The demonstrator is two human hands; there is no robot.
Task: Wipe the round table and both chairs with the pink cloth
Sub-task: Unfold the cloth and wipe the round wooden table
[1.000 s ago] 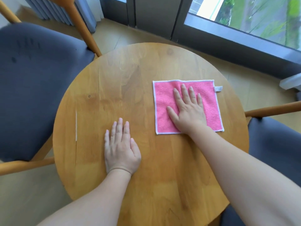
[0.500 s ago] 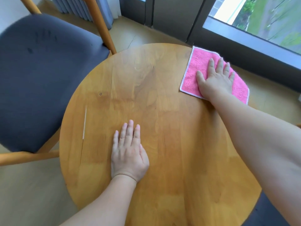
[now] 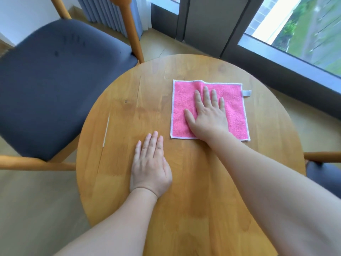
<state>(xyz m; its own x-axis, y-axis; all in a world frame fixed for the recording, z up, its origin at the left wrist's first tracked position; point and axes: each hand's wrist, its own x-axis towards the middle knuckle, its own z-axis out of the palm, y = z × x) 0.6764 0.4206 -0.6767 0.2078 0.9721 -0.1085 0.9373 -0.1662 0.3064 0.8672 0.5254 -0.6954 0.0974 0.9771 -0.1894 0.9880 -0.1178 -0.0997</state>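
Cloth [image 3: 234, 117], pink with white hem, spread flat on round wooden tabletop [image 3: 193, 209], toward far right part, well inside the rim. Slight ridge along far hem. Small grey tag at far right corner of cloth, lying on the wood. Right hand [image 3: 208, 115] palm down on cloth, fingers straight and slightly spread, thumb out toward the left, pressing rather than gripping. Wrist crossing near hem of cloth.

Left hand [image 3: 150, 163] flat on bare wood nearer the middle of the tabletop, just short of the near left corner of cloth, apart from it. Fingers straight and together, holding nothing.

Thin pale line [image 3: 106, 131] on the wood near left edge of tabletop.

Chair [image 3: 55, 84] with dark grey seat and wooden frame beyond left edge, seat close to the rim. Second chair [image 3: 323, 174] beside right edge, only a wooden rail and a bit of dark cushion showing. Window [image 3: 295, 24] beyond far edge, dark frame, greenery outside. Radiator [image 3: 103, 12] behind left chair.
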